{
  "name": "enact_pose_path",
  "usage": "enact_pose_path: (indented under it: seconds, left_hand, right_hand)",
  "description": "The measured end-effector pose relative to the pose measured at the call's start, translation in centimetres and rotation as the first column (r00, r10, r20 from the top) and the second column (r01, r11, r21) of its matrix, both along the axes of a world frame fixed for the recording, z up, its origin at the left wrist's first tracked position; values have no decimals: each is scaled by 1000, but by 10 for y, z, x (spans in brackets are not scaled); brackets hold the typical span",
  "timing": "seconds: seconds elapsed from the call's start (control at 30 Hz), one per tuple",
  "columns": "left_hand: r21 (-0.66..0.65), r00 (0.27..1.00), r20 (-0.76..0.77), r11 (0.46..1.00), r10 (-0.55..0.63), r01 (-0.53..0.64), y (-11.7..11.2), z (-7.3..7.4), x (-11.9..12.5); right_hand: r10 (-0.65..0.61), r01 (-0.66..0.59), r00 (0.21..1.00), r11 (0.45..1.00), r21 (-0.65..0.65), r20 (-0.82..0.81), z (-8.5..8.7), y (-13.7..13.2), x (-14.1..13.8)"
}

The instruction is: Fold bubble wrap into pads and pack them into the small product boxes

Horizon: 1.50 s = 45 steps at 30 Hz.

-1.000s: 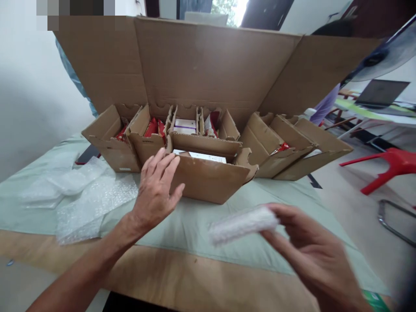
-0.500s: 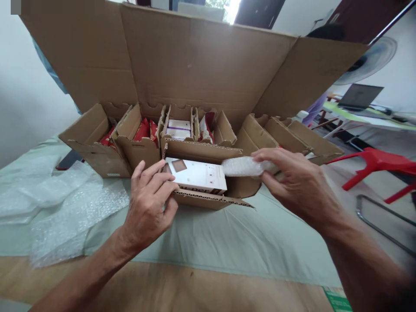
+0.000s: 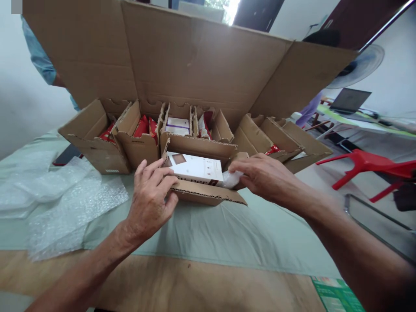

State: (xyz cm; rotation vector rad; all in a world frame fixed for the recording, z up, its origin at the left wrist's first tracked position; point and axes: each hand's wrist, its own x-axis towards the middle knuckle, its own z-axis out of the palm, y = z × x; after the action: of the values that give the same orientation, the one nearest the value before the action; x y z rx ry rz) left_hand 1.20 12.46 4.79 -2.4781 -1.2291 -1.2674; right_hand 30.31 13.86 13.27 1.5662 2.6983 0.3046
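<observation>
A white printed box (image 3: 195, 168) lies inside a small open cardboard box (image 3: 208, 193). My left hand (image 3: 152, 193) is closed over the cardboard box's left end, its fingertips lying by the white box and its thumb outside the front wall. At the other end, my right hand (image 3: 260, 175) pinches a roll of bubble wrap (image 3: 231, 179) down inside the cardboard box, against the white box's right end. Part of that roll is hidden by the fingers and the front flap.
Several cardboard bins (image 3: 143, 147) with red packets and white boxes stand behind, before a tall cardboard panel (image 3: 201, 65). Loose bubble wrap sheets (image 3: 74, 203) lie on the left. A red stool (image 3: 367, 167) and a fan (image 3: 360, 67) are at the right. Someone's blue sleeve (image 3: 40, 54) shows far left.
My right hand has moved left and pushed the bubble wrap down into the cardboard box beside the white box. The left hand has stayed in place. More of the blue sleeve shows.
</observation>
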Motion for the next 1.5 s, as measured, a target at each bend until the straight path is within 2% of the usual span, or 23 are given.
enact_pose_path:
  seconds: [0.17, 0.37, 0.47, 0.57, 0.63, 0.67, 0.73, 0.83, 0.9, 1.0, 1.07, 1.13, 1.23, 1.3, 1.4, 1.5]
  left_hand:
    - [-6, 1000, 4, 1000, -11, 11, 2, -2, 0]
    - [-7, 997, 76, 1000, -23, 23, -1, 1, -2]
    - [-36, 974, 226, 999, -9, 17, -4, 2, -9]
    - [-171, 900, 435, 982, 2, 80, 2, -5, -18]
    - [-326, 806, 591, 925, 38, 196, 11, -15, -22]
    - [-397, 750, 658, 878, 70, 266, 17, -20, -22]
    - [-495, 654, 744, 770, 135, 404, 30, -32, -21]
    - [-523, 590, 798, 628, 123, 576, 44, -43, -13]
    - [-520, 593, 802, 579, 77, 628, 47, -45, -6]
    - [-522, 630, 775, 605, 45, 600, 38, -41, 4]
    - [-534, 670, 742, 630, 28, 564, 23, -37, 6]
    - [-559, 715, 699, 636, 16, 533, 1, -34, 2]
    - [-603, 766, 641, 646, 44, 468, -35, -31, -18]
    - [-621, 777, 621, 668, 101, 410, -51, -29, -40]
    - [-587, 750, 636, 744, 180, 320, -50, -19, -65]
    - [-502, 698, 698, 804, 159, 318, -37, -6, -58]
  right_hand:
    - [-18, 15, 985, 1000, 19, 173, -1, 9, -17]
    - [40, -31, 995, 995, -94, 90, -11, 15, -14]
    - [30, -30, 999, 999, 38, -19, -12, 0, -5]
    - [31, 41, 963, 965, 261, -267, -15, -31, 9]
    - [1, 196, 873, 915, 353, -487, -27, -53, 20]
    - [-24, 275, 810, 898, 343, -586, -36, -62, 25]
    - [-110, 358, 680, 912, 197, -725, -59, -73, 31]
    - [-259, 292, 529, 950, -113, -808, -93, -68, 23]
    - [-297, 224, 452, 950, -216, -841, -107, -57, 10]
    - [-317, 239, 370, 941, -241, -873, -113, -49, -10]
    - [-322, 283, 344, 931, -230, -882, -113, -59, -17]
    - [-306, 304, 352, 931, -201, -885, -115, -80, -21]
    - [-256, 295, 381, 944, -146, -888, -116, -112, -32]
    - [-208, 246, 394, 962, -115, -895, -111, -120, -49]
    - [-133, 147, 414, 986, -78, -901, -94, -103, -73]
    - [-103, 105, 367, 992, -69, -924, -75, -82, -72]
